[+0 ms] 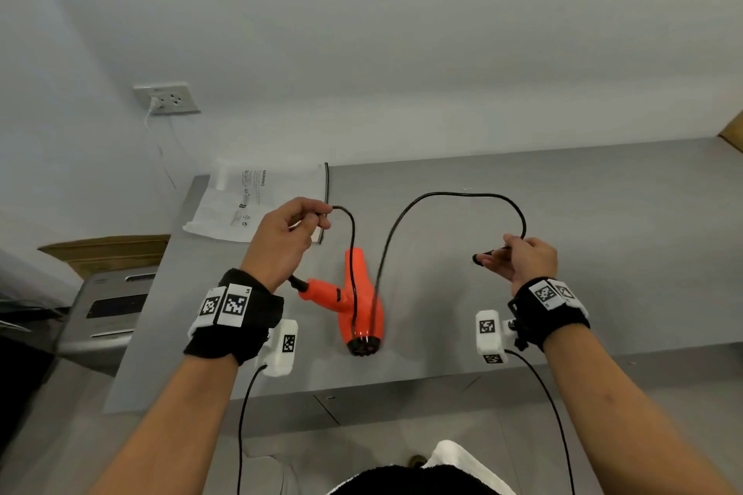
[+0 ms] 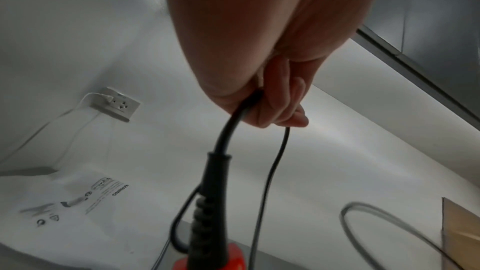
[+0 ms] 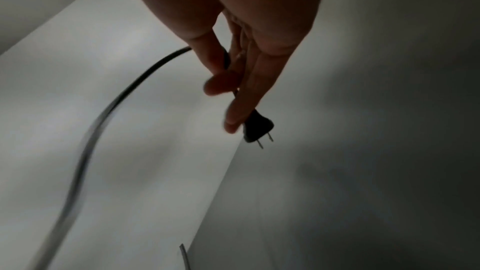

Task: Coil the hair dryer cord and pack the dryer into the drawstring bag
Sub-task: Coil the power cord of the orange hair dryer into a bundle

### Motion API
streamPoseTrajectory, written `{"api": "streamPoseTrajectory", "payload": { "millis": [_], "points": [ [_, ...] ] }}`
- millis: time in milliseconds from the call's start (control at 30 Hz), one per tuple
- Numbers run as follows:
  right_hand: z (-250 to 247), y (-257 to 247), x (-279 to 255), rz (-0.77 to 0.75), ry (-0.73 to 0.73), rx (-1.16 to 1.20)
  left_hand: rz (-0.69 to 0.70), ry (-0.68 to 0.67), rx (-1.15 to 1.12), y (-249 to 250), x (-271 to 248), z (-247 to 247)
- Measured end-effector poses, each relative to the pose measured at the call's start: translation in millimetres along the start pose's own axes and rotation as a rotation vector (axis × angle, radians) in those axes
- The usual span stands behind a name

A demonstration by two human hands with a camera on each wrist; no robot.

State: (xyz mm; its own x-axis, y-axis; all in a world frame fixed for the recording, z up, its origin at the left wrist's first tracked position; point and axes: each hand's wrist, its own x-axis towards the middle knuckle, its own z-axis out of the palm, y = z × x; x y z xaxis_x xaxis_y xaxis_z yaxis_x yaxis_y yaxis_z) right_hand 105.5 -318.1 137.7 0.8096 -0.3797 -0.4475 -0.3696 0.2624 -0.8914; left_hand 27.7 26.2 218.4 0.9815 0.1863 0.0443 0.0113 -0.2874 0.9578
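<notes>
An orange hair dryer [image 1: 358,301] lies on the grey table [image 1: 563,293], nozzle toward me, handle pointing left. Its black cord [image 1: 454,195] rises from the handle into my left hand [image 1: 287,237], which grips it above the table, then drops across the dryer and arcs over to my right hand [image 1: 520,259]. In the left wrist view the cord [image 2: 231,126] runs out of my curled left hand [image 2: 265,100] down to the strain relief. My right hand [image 3: 233,81] pinches the cord just behind the two-pin plug [image 3: 257,128]. A white drawstring bag [image 1: 257,205] with printed warnings lies flat at the table's back left.
A wall socket [image 1: 167,98] with a white cable plugged in sits on the wall at left. A grey appliance [image 1: 108,309] and a cardboard box [image 1: 108,253] stand left of the table. Another cardboard corner [image 1: 731,133] shows at far right.
</notes>
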Motion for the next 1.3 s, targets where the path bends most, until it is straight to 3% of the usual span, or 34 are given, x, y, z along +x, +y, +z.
{"api": "streamPoseTrajectory", "payload": {
  "millis": [100, 200, 267, 400, 500, 667, 800, 900, 967, 1067, 1167, 1300],
  "points": [
    [7, 13, 7, 0.01, -0.041, -0.143, 0.01, -0.012, -0.059, -2, 0, 1],
    [20, 15, -13, -0.105, -0.105, -0.311, 0.057, -0.071, -0.063, 2, -3, 9],
    [33, 11, -40, -0.273, -0.198, -0.403, 0.099, -0.115, -0.054, 8, -5, 17],
    [68, 0, -101, -0.729, -0.559, -0.55, 0.174, -0.235, -0.038, 21, -6, 35],
    [86, -8, -113, -0.993, -0.563, -0.664, 0.193, -0.244, -0.048, 27, -6, 40],
    [86, -34, -105, -0.95, -0.565, -0.703, 0.111, -0.212, -0.051, 12, -6, 38],
    [82, -48, -92, -1.06, -0.31, -0.63, 0.002, -0.233, -0.003, -5, -14, 44],
    [79, -38, -82, -1.069, -0.183, -0.81, -0.026, -0.171, -0.098, -2, -16, 42],
    [80, -20, -82, -0.922, -0.251, -0.971, -0.038, -0.16, -0.192, 2, -13, 43],
    [88, 22, -93, -0.755, -0.521, -1.238, -0.038, -0.18, -0.342, 3, -11, 50],
    [90, 56, -116, -0.868, -0.776, -1.451, -0.043, -0.19, -0.414, 1, -16, 57],
    [77, 58, -144, -0.893, -0.923, -1.502, -0.081, -0.228, -0.427, -4, -17, 55]
  ]
}}
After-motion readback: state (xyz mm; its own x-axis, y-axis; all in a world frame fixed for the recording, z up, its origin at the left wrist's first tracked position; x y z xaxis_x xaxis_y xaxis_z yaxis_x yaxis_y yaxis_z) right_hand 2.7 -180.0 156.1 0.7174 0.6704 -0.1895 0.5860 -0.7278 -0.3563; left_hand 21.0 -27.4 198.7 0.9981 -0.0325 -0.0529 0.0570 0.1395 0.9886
